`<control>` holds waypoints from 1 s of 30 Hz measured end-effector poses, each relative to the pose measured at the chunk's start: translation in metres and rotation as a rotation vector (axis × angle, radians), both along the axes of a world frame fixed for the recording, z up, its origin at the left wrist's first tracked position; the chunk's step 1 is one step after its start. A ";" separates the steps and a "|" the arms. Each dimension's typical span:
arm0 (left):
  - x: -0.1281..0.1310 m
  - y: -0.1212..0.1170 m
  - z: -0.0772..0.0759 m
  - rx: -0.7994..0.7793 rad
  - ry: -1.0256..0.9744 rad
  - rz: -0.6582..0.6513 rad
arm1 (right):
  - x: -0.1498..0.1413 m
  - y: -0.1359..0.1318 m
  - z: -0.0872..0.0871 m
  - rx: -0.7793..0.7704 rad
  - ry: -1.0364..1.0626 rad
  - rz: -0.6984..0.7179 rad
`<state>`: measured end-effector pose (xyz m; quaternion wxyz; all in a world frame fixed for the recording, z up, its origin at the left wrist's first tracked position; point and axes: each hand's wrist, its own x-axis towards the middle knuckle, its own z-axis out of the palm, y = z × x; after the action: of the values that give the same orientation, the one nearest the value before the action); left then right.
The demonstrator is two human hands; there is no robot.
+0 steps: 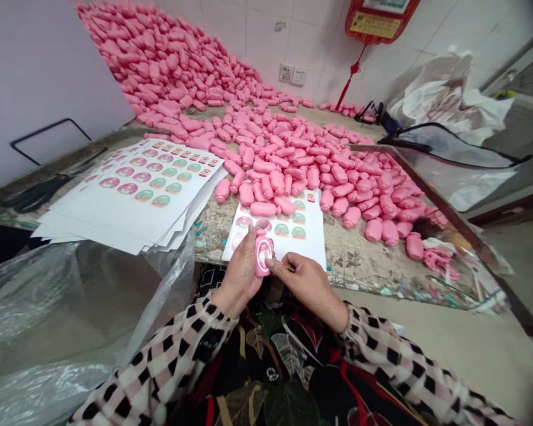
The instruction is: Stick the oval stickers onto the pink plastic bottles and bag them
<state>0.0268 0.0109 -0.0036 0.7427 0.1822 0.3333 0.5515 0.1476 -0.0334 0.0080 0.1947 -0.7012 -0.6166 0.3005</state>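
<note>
My left hand (240, 275) is wrapped round a small pink plastic bottle (263, 244), held upright just in front of the table edge. An oval pink-and-white sticker (263, 255) sits on the bottle's front. My right hand (308, 284) is closed, its thumb tip against the sticker's edge. A small bit of something yellowish shows between its curled fingers, too little to name. Behind the hands lies a sheet of stickers (313, 236), with pink round ones and green ones, partly covered by bottles.
A large heap of pink bottles (284, 148) spreads over the worn table (346, 266) and up the wall. Left are a stack of sticker sheets (93, 219) and black scissors (44, 192). Clear plastic (84, 319) hangs lower left; a white plastic bag (453, 94) stands right.
</note>
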 end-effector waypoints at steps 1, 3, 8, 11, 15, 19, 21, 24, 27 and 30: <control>-0.002 0.001 0.000 0.019 -0.001 0.010 | 0.001 0.000 -0.003 -0.019 0.075 -0.015; -0.004 0.002 0.000 0.041 -0.006 0.009 | 0.003 0.002 -0.006 -0.039 0.298 -0.050; 0.004 -0.005 0.000 -0.003 -0.002 -0.119 | -0.001 0.014 -0.006 -0.029 0.898 -0.130; 0.009 -0.011 0.002 0.010 0.045 -0.171 | -0.007 0.019 -0.006 -0.070 1.005 -0.113; 0.002 -0.015 0.007 -0.011 0.163 -0.331 | -0.009 0.017 -0.008 -0.060 1.038 -0.108; -0.009 -0.020 0.010 0.075 0.199 -0.523 | -0.009 0.015 -0.008 -0.119 1.117 -0.099; -0.010 -0.021 0.011 0.152 0.205 -0.558 | -0.010 0.014 -0.009 -0.129 1.142 -0.095; -0.009 -0.022 0.011 0.162 0.278 -0.566 | -0.010 0.015 -0.014 -0.067 1.081 -0.093; -0.019 -0.024 0.014 0.126 0.378 -0.526 | 0.007 0.023 -0.020 0.025 0.778 -0.008; -0.056 -0.027 0.021 0.047 0.522 -0.414 | 0.051 0.039 -0.020 0.203 0.267 -0.004</control>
<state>-0.0288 -0.0159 0.0177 0.7242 0.3981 0.4554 0.3310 0.1983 0.0052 -0.0115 0.3454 -0.6329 -0.6111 0.3266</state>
